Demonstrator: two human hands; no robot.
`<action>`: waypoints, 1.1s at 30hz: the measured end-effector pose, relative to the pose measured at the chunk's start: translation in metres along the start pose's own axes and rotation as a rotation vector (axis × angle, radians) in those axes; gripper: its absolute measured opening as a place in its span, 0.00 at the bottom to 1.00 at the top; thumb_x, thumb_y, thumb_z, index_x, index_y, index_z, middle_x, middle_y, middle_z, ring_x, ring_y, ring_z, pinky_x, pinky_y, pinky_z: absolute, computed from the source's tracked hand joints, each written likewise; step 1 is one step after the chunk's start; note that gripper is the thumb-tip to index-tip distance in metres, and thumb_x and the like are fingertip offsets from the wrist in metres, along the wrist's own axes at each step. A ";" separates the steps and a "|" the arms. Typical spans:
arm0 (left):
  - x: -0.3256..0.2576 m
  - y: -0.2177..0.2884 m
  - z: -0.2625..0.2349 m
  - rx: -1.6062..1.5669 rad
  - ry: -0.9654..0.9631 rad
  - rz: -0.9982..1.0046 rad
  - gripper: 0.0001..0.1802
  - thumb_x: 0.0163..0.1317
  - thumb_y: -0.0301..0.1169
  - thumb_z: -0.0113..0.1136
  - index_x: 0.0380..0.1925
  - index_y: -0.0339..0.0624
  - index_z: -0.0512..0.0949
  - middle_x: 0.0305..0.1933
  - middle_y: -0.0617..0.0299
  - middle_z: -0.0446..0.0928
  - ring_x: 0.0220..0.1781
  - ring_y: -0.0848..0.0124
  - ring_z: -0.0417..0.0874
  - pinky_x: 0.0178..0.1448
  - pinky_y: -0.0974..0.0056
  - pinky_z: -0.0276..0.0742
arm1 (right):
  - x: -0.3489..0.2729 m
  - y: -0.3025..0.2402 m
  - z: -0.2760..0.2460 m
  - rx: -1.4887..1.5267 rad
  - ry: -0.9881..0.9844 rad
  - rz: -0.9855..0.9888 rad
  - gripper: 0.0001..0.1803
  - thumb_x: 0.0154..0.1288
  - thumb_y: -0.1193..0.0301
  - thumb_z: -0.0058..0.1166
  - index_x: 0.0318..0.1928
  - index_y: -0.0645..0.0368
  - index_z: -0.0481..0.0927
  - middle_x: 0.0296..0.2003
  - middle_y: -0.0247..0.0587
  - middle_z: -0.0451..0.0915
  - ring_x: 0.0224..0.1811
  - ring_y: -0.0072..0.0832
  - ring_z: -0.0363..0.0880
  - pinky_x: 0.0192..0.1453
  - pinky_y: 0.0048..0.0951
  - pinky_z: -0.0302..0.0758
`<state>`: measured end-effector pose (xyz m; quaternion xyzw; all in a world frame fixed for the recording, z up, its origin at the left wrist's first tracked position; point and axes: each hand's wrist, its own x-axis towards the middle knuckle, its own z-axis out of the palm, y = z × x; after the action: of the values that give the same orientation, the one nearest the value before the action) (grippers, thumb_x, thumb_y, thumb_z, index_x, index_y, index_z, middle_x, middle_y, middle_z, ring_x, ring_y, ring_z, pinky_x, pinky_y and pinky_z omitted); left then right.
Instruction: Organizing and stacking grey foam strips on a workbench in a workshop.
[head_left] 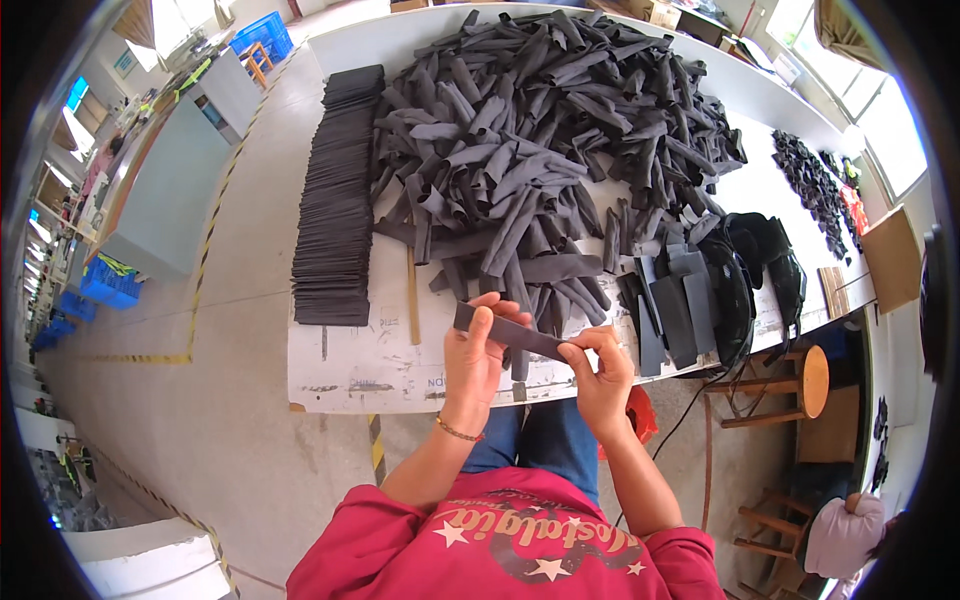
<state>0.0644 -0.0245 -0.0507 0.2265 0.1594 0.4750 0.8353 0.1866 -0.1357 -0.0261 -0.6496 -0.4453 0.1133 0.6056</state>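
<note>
A dark grey fabric strip (pixel 515 333) is stretched between my two hands, above the near edge of the white table (pixel 400 375). My left hand (pixel 478 350) pinches its left end, thumb on top and fingers behind. At the other end, the thumb and fingers of my right hand (pixel 600 370) are closed on it. Just beyond my hands lies a large heap of loose, curled dark grey strips (pixel 510 170). On the left of the heap stands a long, neat stack of flat strips (pixel 338 200). Several flat pieces (pixel 685 305) lie to the right of my hands.
Shiny black bags (pixel 735 285) sit at the table's right edge. A thin wooden stick (pixel 413 295) lies left of my hands. Small dark pieces (pixel 808 190) are piled at the far right. Wooden stools (pixel 812 382) stand on the floor at right, near a hanging cable.
</note>
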 end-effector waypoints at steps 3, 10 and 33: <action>-0.001 0.011 -0.012 0.054 0.113 0.019 0.09 0.66 0.28 0.62 0.41 0.33 0.80 0.38 0.48 0.83 0.42 0.52 0.86 0.54 0.51 0.82 | 0.004 -0.011 -0.002 -0.059 -0.017 -0.097 0.09 0.55 0.86 0.64 0.33 0.64 0.77 0.31 0.36 0.77 0.34 0.23 0.74 0.40 0.22 0.71; -0.007 0.017 -0.023 0.078 0.025 -0.009 0.09 0.67 0.27 0.60 0.43 0.32 0.79 0.43 0.45 0.83 0.46 0.50 0.86 0.57 0.51 0.81 | -0.003 0.000 -0.006 0.096 -0.055 0.085 0.07 0.56 0.84 0.64 0.32 0.64 0.78 0.30 0.38 0.79 0.33 0.25 0.77 0.40 0.24 0.72; 0.015 0.022 -0.046 0.606 0.185 0.233 0.13 0.70 0.31 0.57 0.47 0.33 0.80 0.40 0.55 0.83 0.40 0.71 0.83 0.49 0.65 0.81 | -0.041 0.069 -0.112 0.227 -0.045 0.690 0.06 0.62 0.73 0.63 0.32 0.63 0.81 0.25 0.29 0.79 0.26 0.14 0.73 0.33 0.19 0.70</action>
<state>0.0340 0.0092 -0.0784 0.4368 0.3417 0.5168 0.6522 0.2705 -0.2331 -0.0768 -0.6878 -0.1979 0.3737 0.5901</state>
